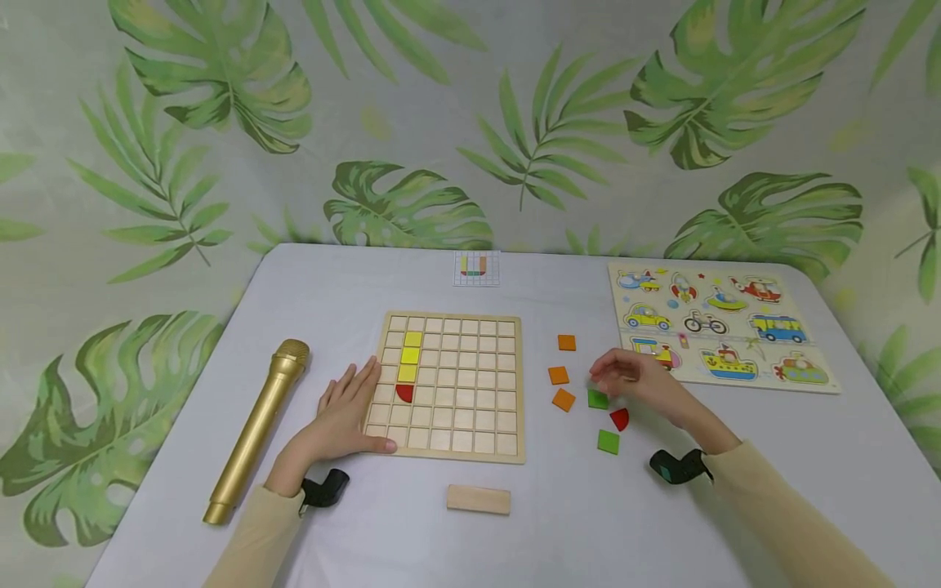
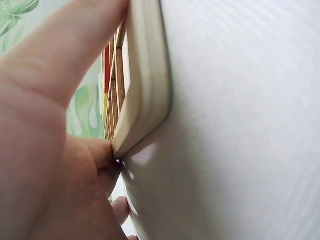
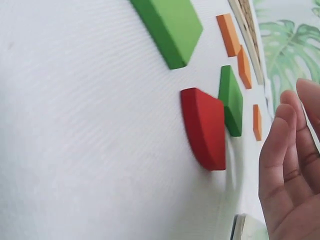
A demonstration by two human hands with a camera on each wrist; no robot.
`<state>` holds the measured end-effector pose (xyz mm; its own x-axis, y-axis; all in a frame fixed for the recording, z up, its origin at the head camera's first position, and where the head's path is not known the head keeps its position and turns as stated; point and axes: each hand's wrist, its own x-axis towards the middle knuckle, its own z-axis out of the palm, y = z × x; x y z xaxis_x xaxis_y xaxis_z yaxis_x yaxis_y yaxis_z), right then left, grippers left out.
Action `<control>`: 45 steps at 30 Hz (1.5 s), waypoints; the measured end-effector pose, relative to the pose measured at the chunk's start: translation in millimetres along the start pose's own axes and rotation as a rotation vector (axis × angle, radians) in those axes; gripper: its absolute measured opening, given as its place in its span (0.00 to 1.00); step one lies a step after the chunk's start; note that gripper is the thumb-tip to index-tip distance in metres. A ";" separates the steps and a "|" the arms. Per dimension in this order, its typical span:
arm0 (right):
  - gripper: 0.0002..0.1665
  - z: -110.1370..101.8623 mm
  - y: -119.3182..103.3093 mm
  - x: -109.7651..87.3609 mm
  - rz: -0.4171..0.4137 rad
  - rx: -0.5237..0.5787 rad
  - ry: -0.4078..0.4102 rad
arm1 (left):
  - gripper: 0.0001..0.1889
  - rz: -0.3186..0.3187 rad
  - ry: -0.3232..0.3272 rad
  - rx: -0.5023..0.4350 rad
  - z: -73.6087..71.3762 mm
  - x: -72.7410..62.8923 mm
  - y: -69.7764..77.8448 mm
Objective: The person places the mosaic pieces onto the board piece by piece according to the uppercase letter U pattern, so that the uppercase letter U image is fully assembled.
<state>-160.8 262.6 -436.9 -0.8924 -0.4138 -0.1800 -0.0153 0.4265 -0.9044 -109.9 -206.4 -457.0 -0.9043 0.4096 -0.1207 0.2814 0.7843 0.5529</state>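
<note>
A wooden grid board [image 1: 461,420] lies on the table. Its second column holds three yellow square tiles [image 1: 409,356] with a red quarter-circle tile [image 1: 404,394] below them. My left hand [image 1: 341,416] rests at the board's left edge, fingers extended, thumb on the near left corner; the left wrist view shows that corner [image 2: 145,95] close up. Right of the board my right hand [image 1: 638,380] hovers with loosely bent fingers and nothing visible in them. Beneath its fingertips is a green square tile [image 1: 598,399]. A second red quarter-circle [image 3: 206,131] and another green tile [image 3: 172,30] lie nearer me.
Three orange square tiles [image 1: 564,399] lie between board and right hand. A pattern card [image 1: 476,269] sits at the table's back edge. A vehicle puzzle board [image 1: 724,327] is back right, a gold microphone [image 1: 257,433] left, and a wooden block [image 1: 479,500] in front.
</note>
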 end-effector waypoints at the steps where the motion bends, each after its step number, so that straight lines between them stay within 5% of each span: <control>1: 0.12 0.6 1.0 -0.7 -0.005 -0.011 0.001 | 0.66 0.000 -0.001 -0.001 0.0 -0.1 0.2; 9: 0.11 4.9 1.9 -7.4 -0.074 -0.099 0.014 | 0.66 -0.002 0.000 -0.003 0.4 0.1 0.1; 31: 0.14 18.8 4.8 -6.8 -0.068 -0.335 0.101 | 0.66 0.007 0.009 -0.009 0.7 -0.9 -1.9; 38: 0.13 18.8 -1.5 -5.9 -0.036 -0.325 0.091 | 0.66 0.006 0.011 -0.005 1.1 -0.6 -2.5; 45: 0.09 15.1 -6.4 -4.0 -0.027 -0.200 0.013 | 0.66 0.008 0.009 -0.002 2.0 -0.6 -3.1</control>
<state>-150.4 249.4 -436.2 -0.8963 -0.4170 -0.1509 -0.1268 0.5671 -0.8138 -109.5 -208.1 -460.3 -0.9049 0.4115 -0.1087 0.2879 0.7799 0.5558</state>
